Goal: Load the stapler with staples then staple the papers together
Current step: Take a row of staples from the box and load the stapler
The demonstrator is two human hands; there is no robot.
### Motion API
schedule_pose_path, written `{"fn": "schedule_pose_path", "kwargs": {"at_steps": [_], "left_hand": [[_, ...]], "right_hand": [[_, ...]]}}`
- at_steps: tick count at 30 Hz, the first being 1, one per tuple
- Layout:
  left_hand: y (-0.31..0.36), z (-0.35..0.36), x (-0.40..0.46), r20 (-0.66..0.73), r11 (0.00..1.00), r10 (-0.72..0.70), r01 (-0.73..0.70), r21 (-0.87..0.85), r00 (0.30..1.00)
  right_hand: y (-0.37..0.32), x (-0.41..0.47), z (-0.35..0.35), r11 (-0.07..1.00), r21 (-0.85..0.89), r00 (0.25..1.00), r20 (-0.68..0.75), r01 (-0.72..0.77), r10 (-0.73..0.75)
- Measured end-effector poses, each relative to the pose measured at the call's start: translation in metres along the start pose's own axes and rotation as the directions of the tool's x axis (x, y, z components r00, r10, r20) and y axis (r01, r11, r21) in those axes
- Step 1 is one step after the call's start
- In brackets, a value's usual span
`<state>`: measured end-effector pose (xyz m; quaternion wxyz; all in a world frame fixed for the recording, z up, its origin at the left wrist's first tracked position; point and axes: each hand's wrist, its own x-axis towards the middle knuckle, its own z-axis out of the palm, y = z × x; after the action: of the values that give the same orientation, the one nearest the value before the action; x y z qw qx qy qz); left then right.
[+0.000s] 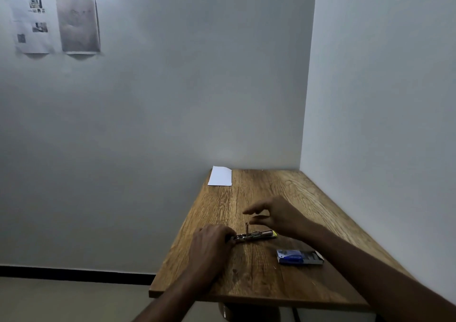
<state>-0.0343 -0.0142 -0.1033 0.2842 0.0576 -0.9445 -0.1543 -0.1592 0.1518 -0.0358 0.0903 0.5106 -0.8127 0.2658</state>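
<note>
A small metal stapler (255,235) with a yellow end lies lengthwise on the wooden table (259,282), and a thin part of it stands upright. My left hand (212,244) grips the stapler's left end with curled fingers. Just above and behind the stapler hovers my right hand (274,214), fingers and thumb stretched out and a little apart, holding nothing that I can make out. A blue staple box (299,257) lies open to the right of the stapler. White papers (220,176) lie at the table's far left corner.
The table stands in a corner, with one wall along its right side and another behind it. Its left and near edges drop off to the floor. Printed sheets (54,23) hang high on the left wall.
</note>
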Motion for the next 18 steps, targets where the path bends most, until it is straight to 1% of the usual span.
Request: {"fn": "schedule_pose_path", "kwargs": {"at_steps": [2,4,13,18], "left_hand": [[0.000,-0.001,0.000,0.008,1.000,0.002,-0.002,-0.003,1.000],[0.001,-0.002,0.000,0.009,1.000,0.001,-0.001,-0.003,1.000],[0.002,-0.002,-0.002,-0.019,1.000,0.001,-0.002,-0.016,1.000],[0.002,-0.001,-0.001,-0.020,1.000,-0.012,0.012,-0.006,1.000]], "right_hand": [[-0.004,0.006,0.004,0.998,-0.040,0.997,0.064,0.038,-0.036],[-0.005,0.008,0.009,0.995,-0.081,0.995,0.092,0.054,-0.047],[0.013,0.000,0.011,0.997,-0.074,0.999,0.031,-0.012,0.014],[0.025,-0.006,0.015,0.992,-0.056,0.993,0.046,-0.110,0.113]]}}
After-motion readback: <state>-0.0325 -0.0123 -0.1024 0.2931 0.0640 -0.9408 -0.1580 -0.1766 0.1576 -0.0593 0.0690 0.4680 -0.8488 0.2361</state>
